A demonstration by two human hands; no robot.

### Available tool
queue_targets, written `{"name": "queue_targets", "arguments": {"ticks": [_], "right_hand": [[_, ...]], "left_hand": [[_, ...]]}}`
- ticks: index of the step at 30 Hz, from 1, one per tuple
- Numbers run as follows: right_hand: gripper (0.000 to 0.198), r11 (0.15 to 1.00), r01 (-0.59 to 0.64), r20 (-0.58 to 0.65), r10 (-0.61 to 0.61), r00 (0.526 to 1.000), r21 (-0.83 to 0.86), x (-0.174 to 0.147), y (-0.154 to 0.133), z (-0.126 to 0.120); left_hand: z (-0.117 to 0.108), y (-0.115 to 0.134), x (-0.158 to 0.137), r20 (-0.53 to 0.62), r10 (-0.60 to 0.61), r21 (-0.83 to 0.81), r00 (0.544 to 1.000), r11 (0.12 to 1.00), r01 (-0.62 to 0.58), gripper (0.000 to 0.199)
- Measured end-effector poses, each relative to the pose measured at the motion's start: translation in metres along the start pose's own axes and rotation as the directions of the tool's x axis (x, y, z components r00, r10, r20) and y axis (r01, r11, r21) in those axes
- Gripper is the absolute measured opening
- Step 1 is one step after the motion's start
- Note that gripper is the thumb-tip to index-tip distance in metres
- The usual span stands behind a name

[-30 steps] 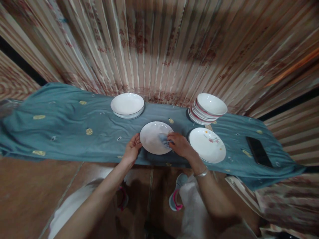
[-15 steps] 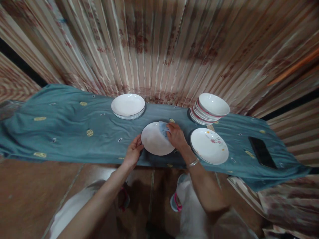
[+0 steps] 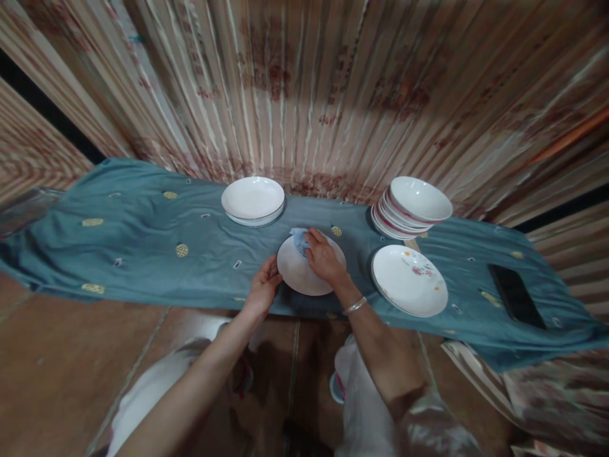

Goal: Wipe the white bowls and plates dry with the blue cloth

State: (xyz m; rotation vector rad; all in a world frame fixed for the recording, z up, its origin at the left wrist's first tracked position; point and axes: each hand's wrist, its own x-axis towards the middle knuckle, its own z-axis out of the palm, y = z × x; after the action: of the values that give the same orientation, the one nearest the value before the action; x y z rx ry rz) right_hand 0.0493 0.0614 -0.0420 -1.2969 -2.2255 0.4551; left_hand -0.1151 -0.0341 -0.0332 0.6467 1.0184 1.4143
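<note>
A white plate [image 3: 304,276] with a dark rim is held low over the cloth-covered table, between both hands. My left hand [image 3: 266,284] grips its left edge, thumb on top and fingers beneath. Pressed on the plate's upper part is a light blue cloth [image 3: 299,241], bunched under the fingers of my right hand [image 3: 326,257]. Just right of that hand lies a white plate with a flower pattern [image 3: 408,282], with at least one more beneath it. Behind to the left stands a stack of dark-rimmed white plates [image 3: 253,200].
At the back right a stack of white bowls [image 3: 419,200] with red bands leans slightly. A black phone [image 3: 516,296] lies near the right end of the table, which a green patterned cloth [image 3: 143,254] covers. A pleated curtain [image 3: 304,95] hangs close behind.
My right hand has moved the blue cloth from the plate's upper right to its upper left. My left hand keeps hold of the edge. The whole view has shifted slightly.
</note>
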Motion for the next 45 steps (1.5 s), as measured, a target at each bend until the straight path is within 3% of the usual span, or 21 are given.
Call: {"name": "queue_targets", "arguments": {"ticks": [7,12,19,26,32,37,41,45], "right_hand": [[0.051,0.995,0.060,0.069,-0.065,0.995,0.084,0.000,-0.010,0.009],[0.048,0.982,0.127,0.159,-0.149,0.976,0.139,0.000,-0.020,0.008],[0.042,0.951,0.173,0.194,-0.226,0.955,0.257,-0.006,-0.028,0.006],[0.031,0.911,0.189,0.254,-0.294,0.921,0.367,-0.017,-0.032,-0.003],[0.028,0.898,0.168,0.339,-0.319,0.885,0.407,-0.031,-0.031,-0.022],[0.024,0.951,0.123,0.417,-0.238,0.877,0.283,-0.042,-0.026,-0.043],[0.024,0.995,0.088,0.411,-0.098,0.906,0.043,-0.048,-0.022,-0.059],[0.025,0.976,0.030,0.358,0.050,0.932,-0.214,-0.047,-0.020,-0.069]], "left_hand": [[0.000,-0.002,0.001,-0.013,-0.004,-0.023,1.000,1.000,0.004,0.047],[-0.001,-0.003,0.002,-0.021,-0.024,-0.036,1.000,0.999,0.023,0.048],[0.003,0.002,0.001,-0.050,-0.046,-0.060,0.998,0.997,0.043,0.042],[0.005,0.006,-0.001,-0.071,-0.077,-0.042,0.994,0.996,0.074,0.049],[0.003,0.005,0.001,-0.008,-0.045,-0.025,0.999,0.999,0.045,0.051],[0.000,0.002,0.003,-0.007,-0.015,0.045,1.000,0.999,0.015,0.047],[-0.004,-0.003,0.005,0.010,0.032,0.083,0.999,0.996,-0.033,0.048],[-0.008,-0.005,0.006,0.016,0.032,0.096,0.999,0.995,-0.033,0.047]]}}
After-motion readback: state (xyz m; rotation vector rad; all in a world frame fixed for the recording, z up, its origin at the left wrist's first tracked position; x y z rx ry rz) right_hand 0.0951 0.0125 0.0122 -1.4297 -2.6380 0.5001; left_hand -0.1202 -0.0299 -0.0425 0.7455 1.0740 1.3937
